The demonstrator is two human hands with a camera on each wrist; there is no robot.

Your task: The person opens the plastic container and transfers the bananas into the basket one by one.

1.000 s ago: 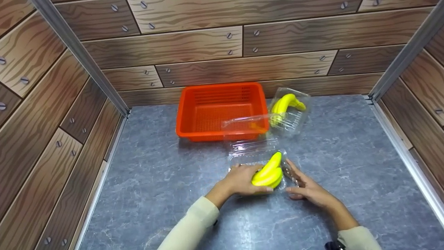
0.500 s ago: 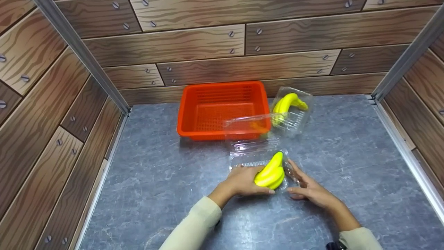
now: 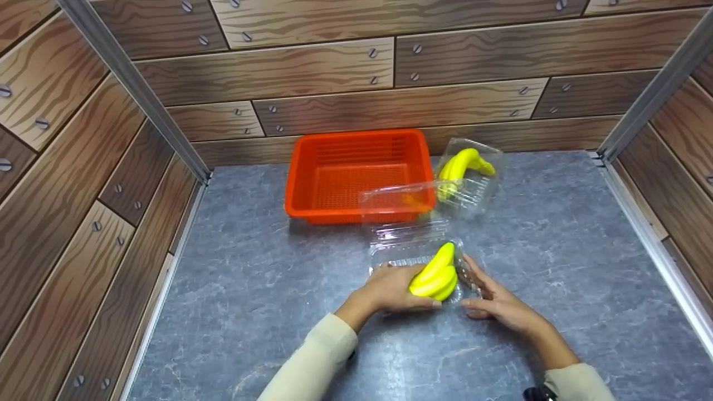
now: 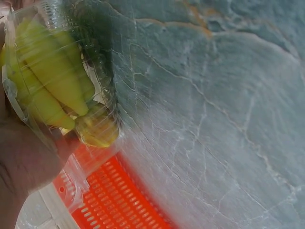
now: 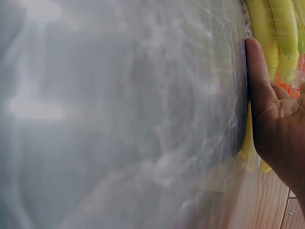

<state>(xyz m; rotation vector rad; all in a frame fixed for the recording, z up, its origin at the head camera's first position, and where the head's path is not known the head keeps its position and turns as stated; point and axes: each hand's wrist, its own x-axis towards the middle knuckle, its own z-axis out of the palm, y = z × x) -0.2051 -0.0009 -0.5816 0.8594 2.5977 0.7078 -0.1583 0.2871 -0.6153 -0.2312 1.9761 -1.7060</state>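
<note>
A bunch of yellow bananas (image 3: 434, 281) lies in the near tray of a clear plastic clamshell box (image 3: 409, 259). The box's see-through lid (image 3: 390, 203) stands raised at the back. My left hand (image 3: 392, 287) grips the bunch from its left side, thumb along the front, its other fingers largely hidden. In the left wrist view the bananas (image 4: 52, 71) show through ribbed plastic. My right hand (image 3: 498, 303) holds the box's right side between its thumb and its fingers. The right wrist view has that hand (image 5: 276, 114) beside the bananas (image 5: 274, 33).
An orange-red plastic basket (image 3: 356, 214) stands behind the box, partly seen through the lid. To its right, another clear box (image 3: 479, 192) holds more bananas (image 3: 462, 167). Wood-patterned walls (image 3: 323, 111) enclose the grey marbled table (image 3: 239, 267) at the back and both sides.
Both hands, the bananas and the box keep nearly the same place. The whole head view has shifted slightly, with the scene a little to the right and up.
</note>
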